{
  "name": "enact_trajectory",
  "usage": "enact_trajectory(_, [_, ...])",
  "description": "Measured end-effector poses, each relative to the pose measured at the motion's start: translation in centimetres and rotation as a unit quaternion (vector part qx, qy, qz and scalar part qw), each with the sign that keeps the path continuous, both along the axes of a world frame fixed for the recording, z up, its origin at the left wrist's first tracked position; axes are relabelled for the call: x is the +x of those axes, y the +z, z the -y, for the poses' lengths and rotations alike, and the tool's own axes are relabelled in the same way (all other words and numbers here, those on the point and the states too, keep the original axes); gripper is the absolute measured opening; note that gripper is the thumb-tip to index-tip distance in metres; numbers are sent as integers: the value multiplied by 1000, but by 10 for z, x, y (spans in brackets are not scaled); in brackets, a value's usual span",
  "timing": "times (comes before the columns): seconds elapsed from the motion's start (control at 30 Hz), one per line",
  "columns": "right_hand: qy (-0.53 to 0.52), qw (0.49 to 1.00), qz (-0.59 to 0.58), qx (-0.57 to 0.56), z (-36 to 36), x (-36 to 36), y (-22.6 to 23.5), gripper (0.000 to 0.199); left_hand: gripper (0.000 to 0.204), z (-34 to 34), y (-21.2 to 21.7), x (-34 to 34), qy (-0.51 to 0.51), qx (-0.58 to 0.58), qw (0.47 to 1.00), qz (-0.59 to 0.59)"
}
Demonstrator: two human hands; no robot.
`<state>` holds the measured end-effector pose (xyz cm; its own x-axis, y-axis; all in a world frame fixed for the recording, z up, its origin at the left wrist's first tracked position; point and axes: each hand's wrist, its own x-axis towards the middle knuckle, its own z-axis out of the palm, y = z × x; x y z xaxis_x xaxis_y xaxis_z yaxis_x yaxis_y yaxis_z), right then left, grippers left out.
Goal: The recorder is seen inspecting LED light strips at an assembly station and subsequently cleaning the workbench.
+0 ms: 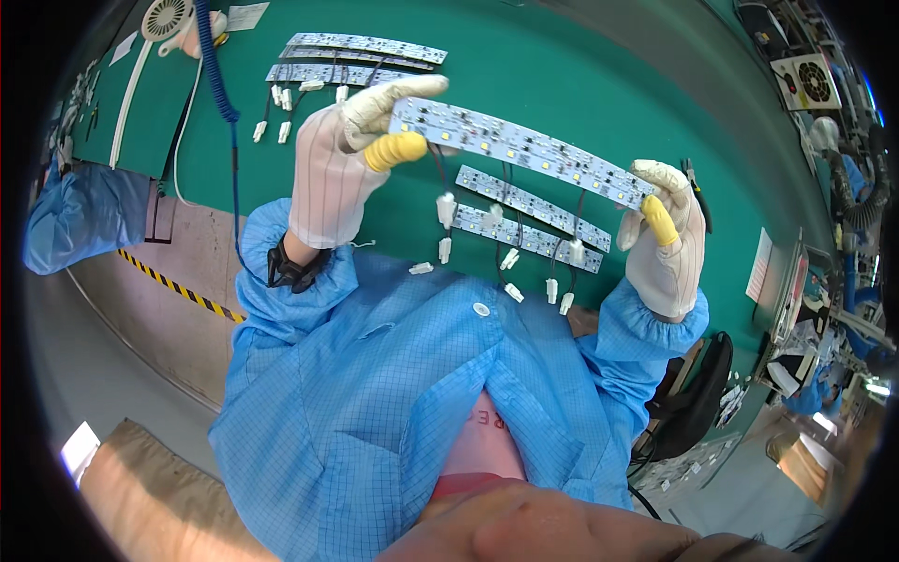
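- Head view: left hand [345, 155] grasps the left end of an LED strip board [520, 145], right hand [670, 244] its right end; board is up over the green mat [571, 66].
- Two loose boards [534, 206] lie nearer the body; leads dangle, though which white connectors [446, 208] are whose is hard to tell.
- Step looks like two-handed handling or checking; next move probably calls for level support, leads untangled.
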<state>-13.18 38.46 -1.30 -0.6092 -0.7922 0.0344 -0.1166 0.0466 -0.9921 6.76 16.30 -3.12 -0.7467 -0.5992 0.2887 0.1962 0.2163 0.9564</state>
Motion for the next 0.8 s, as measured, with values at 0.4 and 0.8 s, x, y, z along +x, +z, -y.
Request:
enact_trajectory(0.4, [-3, 998, -51, 25, -2, 5, 6, 38, 39, 7, -1, 0, 84, -90, 984, 132])
enact_trajectory(0.8, [78, 992, 85, -51, -4, 21, 18, 66, 37, 16, -8, -9, 76, -71, 976, 194])
